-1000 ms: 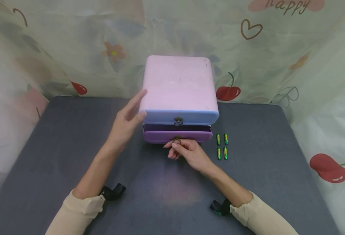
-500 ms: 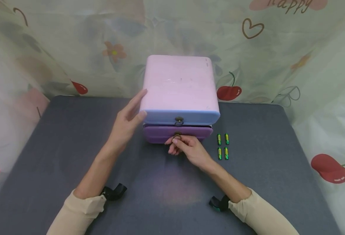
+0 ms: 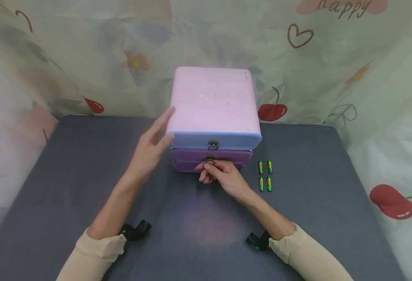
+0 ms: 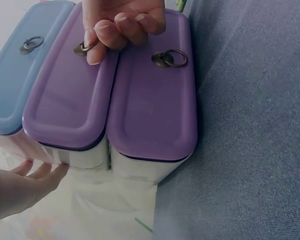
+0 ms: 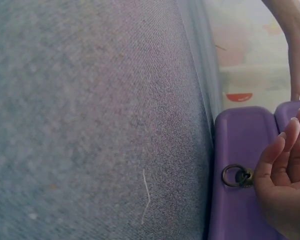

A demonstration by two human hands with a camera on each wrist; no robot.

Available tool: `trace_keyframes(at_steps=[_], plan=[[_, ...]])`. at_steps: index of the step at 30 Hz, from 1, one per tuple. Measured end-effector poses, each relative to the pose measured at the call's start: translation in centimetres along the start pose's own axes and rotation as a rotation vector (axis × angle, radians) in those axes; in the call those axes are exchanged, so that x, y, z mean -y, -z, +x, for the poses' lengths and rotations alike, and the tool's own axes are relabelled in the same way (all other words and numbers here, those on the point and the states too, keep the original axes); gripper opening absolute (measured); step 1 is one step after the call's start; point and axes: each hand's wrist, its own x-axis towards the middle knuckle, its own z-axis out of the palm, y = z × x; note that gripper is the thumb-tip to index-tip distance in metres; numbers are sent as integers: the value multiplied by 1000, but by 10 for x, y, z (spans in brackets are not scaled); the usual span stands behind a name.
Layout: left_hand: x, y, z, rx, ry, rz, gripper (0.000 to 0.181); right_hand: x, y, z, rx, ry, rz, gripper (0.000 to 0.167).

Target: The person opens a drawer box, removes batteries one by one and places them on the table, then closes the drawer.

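Observation:
A small drawer cabinet (image 3: 213,101) with a pink top stands on the table. It has a blue top drawer (image 3: 192,139) and two purple drawers below it. My left hand (image 3: 150,144) rests against the cabinet's left side, fingers extended. My right hand (image 3: 225,177) pinches the ring pull (image 4: 85,49) of the middle purple drawer (image 4: 67,100) between thumb and forefinger. That drawer's front lies nearly level with the bottom purple drawer (image 4: 152,105), whose own ring (image 5: 233,176) hangs free. In the right wrist view my fingers hide most of the middle drawer.
Several small green batteries (image 3: 269,183) lie in two rows right of the cabinet. Dark grey cloth covers the table (image 3: 199,234). A curtain (image 3: 104,58) printed with cherries and flowers hangs behind and at the sides.
The middle purple drawer has slid back into the cabinet, and the dark opening above its front has gone. My right hand has moved inward with its ring. My left hand has stayed put.

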Motion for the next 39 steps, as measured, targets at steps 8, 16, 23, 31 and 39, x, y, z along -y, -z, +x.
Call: trace_keyframes(at_steps=[8, 16, 23, 31, 39], plan=[[2, -1, 0, -6, -37, 46, 53, -1, 0, 1, -6, 12, 16, 32], [1, -2, -2, -5, -18, 42, 52, -2, 0, -3, -26, -34, -7, 29], [-1, -2, -2, -11, 1, 23, 52, -7, 4, -10, -57, -54, -53, 28], [2, -3, -1, 1, 16, 2, 53, -12, 10, -16, -73, -69, -80, 27], [1, -3, -2, -3, 7, -21, 54, -17, 17, -23, -82, -92, -118, 29]])
